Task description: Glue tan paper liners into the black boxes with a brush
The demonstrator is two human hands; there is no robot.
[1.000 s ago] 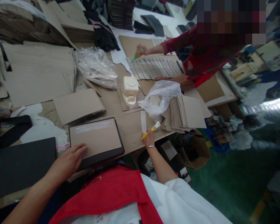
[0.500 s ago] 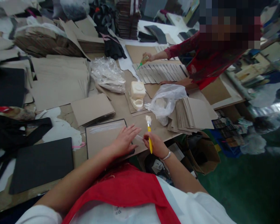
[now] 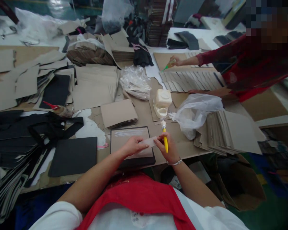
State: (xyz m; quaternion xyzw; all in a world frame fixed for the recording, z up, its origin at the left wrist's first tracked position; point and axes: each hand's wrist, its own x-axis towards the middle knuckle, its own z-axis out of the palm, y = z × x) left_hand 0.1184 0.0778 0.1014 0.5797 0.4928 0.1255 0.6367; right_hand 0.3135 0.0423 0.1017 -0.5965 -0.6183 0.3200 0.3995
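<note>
My left hand (image 3: 134, 146) pinches one end of a small translucent whitish rectangular piece (image 3: 149, 141), its material unclear. My right hand (image 3: 169, 148) grips a yellow-handled brush (image 3: 165, 140), bristles pointing away from me and coated white, while its fingertips touch the piece's other end. Beneath my left hand lies a grey-brown board with a black border (image 3: 129, 132), with white streaks along its far part. Past the brush tip stands an off-white plastic container (image 3: 163, 99), with an opening on its near side.
A black panel (image 3: 73, 156) lies left of the board, beyond it a stack of grey-brown cardboard (image 3: 119, 112). On the right are a white plastic bag (image 3: 198, 107) and more cardboard sheets (image 3: 241, 131). Across the table, a person in red holds a green-tipped bottle (image 3: 168, 65) over strips.
My left hand has gone from lying flat over the bordered board to pinching the whitish piece, which my right hand held before. The view has swung left.
</note>
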